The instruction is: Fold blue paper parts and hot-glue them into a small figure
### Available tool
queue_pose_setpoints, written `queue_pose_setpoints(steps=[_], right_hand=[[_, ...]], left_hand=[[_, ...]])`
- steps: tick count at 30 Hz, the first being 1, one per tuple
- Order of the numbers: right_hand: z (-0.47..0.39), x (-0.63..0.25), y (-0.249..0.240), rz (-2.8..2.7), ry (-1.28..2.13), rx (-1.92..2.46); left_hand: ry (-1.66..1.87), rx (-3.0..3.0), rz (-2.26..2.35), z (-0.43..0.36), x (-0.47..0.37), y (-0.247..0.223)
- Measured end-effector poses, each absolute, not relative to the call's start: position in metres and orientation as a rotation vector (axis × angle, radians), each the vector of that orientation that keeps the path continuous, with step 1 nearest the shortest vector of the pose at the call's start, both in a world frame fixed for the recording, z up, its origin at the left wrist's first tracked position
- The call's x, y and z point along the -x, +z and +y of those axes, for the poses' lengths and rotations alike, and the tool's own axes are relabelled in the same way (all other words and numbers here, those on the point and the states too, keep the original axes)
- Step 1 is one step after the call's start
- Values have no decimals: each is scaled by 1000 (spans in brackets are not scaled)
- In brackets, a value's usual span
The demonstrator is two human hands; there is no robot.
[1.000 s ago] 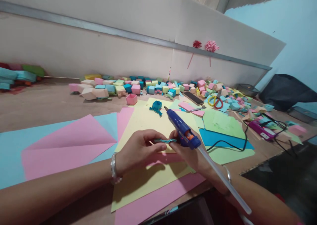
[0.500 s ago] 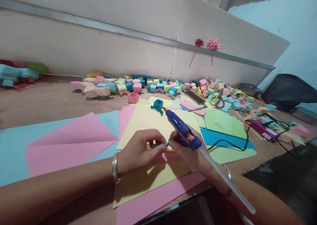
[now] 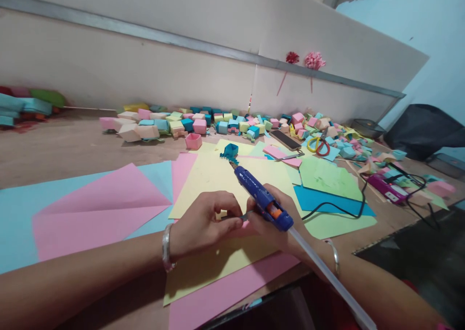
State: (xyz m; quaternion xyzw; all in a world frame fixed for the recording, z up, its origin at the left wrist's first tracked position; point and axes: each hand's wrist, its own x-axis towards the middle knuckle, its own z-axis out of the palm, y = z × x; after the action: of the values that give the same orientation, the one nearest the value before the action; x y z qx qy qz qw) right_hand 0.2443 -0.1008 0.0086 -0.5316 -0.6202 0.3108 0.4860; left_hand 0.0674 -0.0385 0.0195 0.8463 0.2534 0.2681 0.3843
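Observation:
My left hand [image 3: 209,216] pinches a small, thin blue paper piece [image 3: 232,217] between thumb and fingers, over the yellow paper [image 3: 210,175]. Close beside it on the right, my right hand [image 3: 278,213] is closed around a blue glue gun [image 3: 259,192], its fingertips near the same paper piece. A long clear glue stick [image 3: 334,281] sticks out of the gun's back end. The gun's nozzle points away from me, towards a small teal paper box [image 3: 231,150] with jagged teal strips beside it.
Many small folded paper boxes [image 3: 199,126] line the wall. Pink paper [image 3: 101,213] lies on the left. A phone [image 3: 285,139], scissors [image 3: 317,147], green paper [image 3: 329,180] and a purple power strip [image 3: 387,189] with a black cable are on the right.
The glue gun has shifted slightly left and down, its nozzle now nearer the jagged teal strips in view. My hands remain close together, and less of the thin blue piece shows between them.

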Motion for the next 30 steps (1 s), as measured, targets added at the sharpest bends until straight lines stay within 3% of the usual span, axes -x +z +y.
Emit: queue_pose_setpoints(steps=[14, 30], right_hand=[[-102, -257, 21, -1325, 1117, 1259], [-98, -259, 14, -1535, 1049, 1339]], left_hand=[[634, -1888, 789, -32, -69, 14], [827, -2048, 608, -40, -68, 16]])
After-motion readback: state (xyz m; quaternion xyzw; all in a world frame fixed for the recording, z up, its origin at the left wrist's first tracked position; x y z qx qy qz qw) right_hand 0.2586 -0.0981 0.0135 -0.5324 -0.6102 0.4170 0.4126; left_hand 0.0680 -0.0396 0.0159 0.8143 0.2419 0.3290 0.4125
